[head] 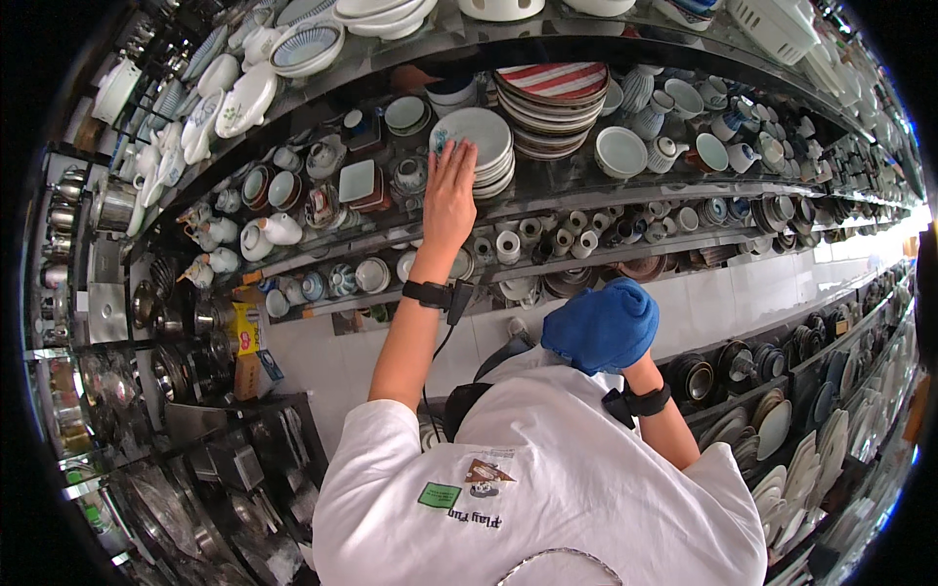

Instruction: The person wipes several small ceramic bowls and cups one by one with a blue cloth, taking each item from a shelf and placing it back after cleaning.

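My left hand [451, 198] reaches up to a stack of pale round plates [495, 172] on the shelf. Its straight fingers lie over the near left part of the top plate [480, 128], beside a small blue floral mark. The thumb is hidden, so any grip on the plate does not show. Close to my body, my right hand [639, 359] holds a bunched blue cloth [604, 322], which covers most of the fingers. To the right of the pale plates stands a taller stack of brown-rimmed plates [549, 117], topped by a red-and-white striped one.
White bowls and dishes fill the overhanging upper shelf [608, 47]. Teapots [278, 229], a white bowl [621, 151] and small vases [509, 247] crowd the shelves around the plates. Metalware racks stand left; more plates [773, 428] line the right. A cable [442, 340] hangs from my left wristband.
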A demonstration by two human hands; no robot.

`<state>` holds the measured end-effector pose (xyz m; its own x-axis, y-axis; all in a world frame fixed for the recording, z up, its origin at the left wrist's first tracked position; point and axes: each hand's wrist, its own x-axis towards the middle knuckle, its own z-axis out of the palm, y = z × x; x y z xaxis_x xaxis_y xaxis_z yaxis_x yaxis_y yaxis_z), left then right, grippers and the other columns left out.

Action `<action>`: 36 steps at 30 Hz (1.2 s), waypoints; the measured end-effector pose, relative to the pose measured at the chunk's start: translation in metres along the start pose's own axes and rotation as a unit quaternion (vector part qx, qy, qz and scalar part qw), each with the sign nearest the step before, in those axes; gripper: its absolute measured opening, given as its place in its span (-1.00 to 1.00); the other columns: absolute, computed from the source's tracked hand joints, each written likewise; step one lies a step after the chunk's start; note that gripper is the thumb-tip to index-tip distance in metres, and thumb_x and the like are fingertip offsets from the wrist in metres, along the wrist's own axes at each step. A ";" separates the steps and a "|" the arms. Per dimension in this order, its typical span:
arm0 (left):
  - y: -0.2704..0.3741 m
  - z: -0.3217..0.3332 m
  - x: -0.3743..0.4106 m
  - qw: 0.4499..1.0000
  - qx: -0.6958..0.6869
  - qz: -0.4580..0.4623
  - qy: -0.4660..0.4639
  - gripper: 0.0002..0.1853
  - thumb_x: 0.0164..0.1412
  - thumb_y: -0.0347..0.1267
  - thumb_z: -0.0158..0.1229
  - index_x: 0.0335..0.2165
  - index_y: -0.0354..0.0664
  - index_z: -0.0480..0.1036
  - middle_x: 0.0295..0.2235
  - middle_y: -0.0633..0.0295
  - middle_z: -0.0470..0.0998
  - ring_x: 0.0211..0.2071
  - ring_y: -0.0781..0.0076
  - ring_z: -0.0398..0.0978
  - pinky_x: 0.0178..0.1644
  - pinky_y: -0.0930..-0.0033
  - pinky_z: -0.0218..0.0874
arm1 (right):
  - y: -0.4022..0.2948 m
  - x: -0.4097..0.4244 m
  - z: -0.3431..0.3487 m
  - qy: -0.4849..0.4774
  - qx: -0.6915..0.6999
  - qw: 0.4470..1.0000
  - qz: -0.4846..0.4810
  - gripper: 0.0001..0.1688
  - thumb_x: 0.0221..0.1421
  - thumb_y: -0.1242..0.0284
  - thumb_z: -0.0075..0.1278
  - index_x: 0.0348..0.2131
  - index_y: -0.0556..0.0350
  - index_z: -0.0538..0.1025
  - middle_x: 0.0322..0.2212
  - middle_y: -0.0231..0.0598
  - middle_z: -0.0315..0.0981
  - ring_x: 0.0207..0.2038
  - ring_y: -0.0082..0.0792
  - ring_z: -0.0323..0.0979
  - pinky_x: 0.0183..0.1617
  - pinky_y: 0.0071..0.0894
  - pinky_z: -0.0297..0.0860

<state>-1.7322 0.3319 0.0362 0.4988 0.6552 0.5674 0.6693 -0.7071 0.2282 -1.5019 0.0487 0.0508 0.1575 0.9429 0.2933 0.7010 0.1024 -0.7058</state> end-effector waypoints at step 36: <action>0.068 0.124 -0.252 0.895 -0.099 -0.426 -0.089 -0.30 0.14 -0.42 0.33 0.20 -0.32 0.25 0.03 -0.15 0.39 0.02 -0.21 0.36 0.12 -0.07 0.25 | 0.196 -0.013 0.148 -0.466 0.407 0.765 0.175 -0.40 0.39 0.42 -0.03 0.34 0.07 0.26 0.27 -0.27 0.29 0.29 -0.26 0.26 0.48 -0.19 0.06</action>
<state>-1.7444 0.1516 -0.1894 -0.0556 0.9984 -0.0101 0.7464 0.0483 0.6638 -1.4700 0.1036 -0.1867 -0.5948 0.7349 -0.3258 0.0029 -0.4034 -0.9150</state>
